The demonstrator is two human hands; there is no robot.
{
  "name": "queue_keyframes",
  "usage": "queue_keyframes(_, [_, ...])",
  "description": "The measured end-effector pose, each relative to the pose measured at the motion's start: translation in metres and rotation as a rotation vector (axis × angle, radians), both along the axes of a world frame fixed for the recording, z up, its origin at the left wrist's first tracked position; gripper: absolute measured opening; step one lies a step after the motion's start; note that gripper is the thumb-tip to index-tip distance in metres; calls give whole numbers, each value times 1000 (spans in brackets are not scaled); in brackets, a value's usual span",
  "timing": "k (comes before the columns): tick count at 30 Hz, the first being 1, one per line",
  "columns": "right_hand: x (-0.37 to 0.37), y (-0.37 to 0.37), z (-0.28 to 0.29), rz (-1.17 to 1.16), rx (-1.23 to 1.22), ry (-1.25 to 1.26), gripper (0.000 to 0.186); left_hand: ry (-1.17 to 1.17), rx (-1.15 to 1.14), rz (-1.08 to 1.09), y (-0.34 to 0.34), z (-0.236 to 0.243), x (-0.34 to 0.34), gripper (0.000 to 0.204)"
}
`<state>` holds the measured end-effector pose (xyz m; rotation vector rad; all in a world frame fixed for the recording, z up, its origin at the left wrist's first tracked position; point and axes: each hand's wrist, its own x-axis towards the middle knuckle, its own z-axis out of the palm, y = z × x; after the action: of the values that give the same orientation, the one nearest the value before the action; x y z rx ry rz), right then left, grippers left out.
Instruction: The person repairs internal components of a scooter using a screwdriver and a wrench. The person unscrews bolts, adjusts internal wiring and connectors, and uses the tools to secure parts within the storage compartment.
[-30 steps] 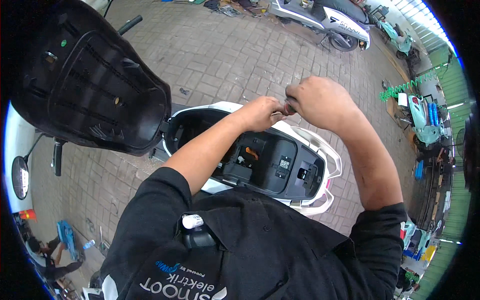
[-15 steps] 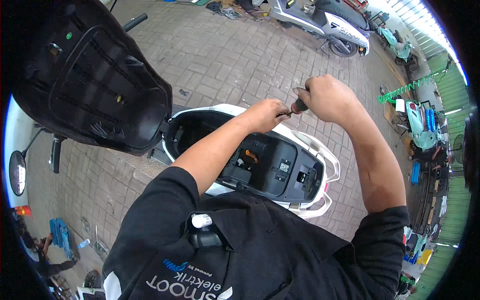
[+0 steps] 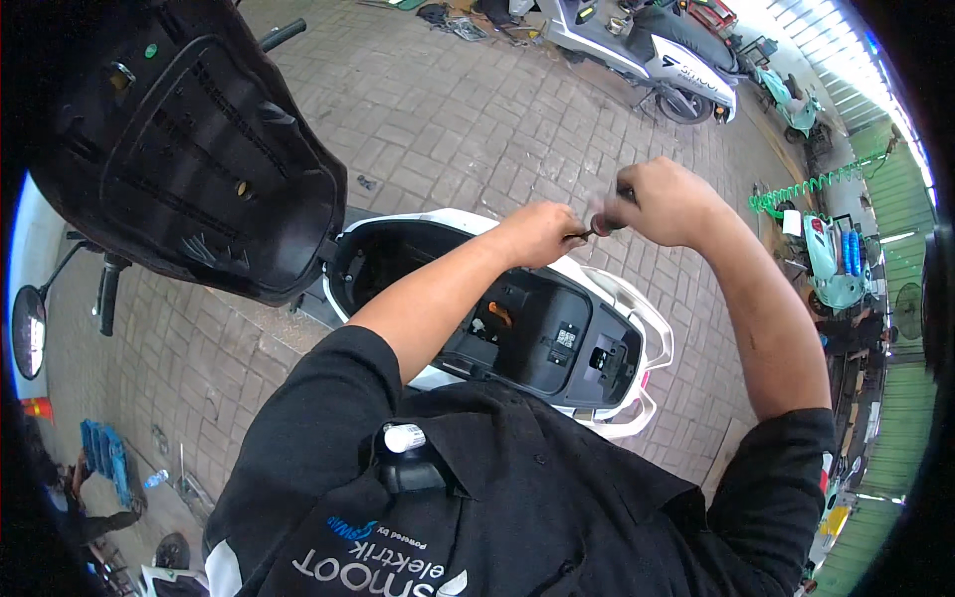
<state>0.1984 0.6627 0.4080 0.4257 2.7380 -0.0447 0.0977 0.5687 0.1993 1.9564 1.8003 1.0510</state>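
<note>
Over the scooter's open under-seat compartment [image 3: 542, 343], both my hands meet at a screwdriver [image 3: 600, 226] with a dark and red handle. My right hand [image 3: 668, 202] is closed around the handle end, its fingers slightly blurred by motion. Just left of it, my left hand [image 3: 540, 236] pinches near the screwdriver's shaft; whether anything else sits in those fingers is hidden. Beneath, the white-rimmed black compartment holds an orange piece [image 3: 500, 314]. The scooter's black seat [image 3: 214, 169] stands tilted up at the left, underside showing.
A white grab rail [image 3: 642, 323] curves around the scooter's tail. Another white scooter [image 3: 647, 50] is parked at the back. Pale green scooters [image 3: 834, 254] and a coiled green hose [image 3: 801, 187] are at the right. A person [image 3: 85, 497] crouches at lower left.
My right hand has moved slightly right and down, its fingers shifting on the handle. My left hand has edged right. More of the screwdriver's shaft shows between them.
</note>
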Motion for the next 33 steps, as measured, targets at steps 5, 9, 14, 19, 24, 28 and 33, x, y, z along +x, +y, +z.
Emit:
queue_keyframes(5, [-7, -5, -4, -136, 18, -23, 27, -16, 39, 17, 1, -10, -2, 19])
queue_keyframes(9, [6, 6, -14, 322, 0, 123, 25, -21, 41, 32, -6, -6, -6, 21])
queue_keyframes(14, [9, -5, -3, 490, 21, 165, 27, 0, 23, 5, -9, -2, -4, 21])
queue_keyframes(19, [-12, -16, 3, -115, 105, -109, 38, -10, 15, 24, 1, -3, 0, 20])
queue_keyframes(24, [-8, -12, -9, -5, 221, -82, 35, -26, 18, 31, -1, -2, -2, 19])
queue_keyframes(28, [3, -7, -11, 278, 209, -36, 32, -33, 64, 39, -1, -8, 2, 20])
queue_keyframes(33, [0, 0, -3, 513, 176, 3, 32, -41, 50, -13, 6, -18, 1, 18])
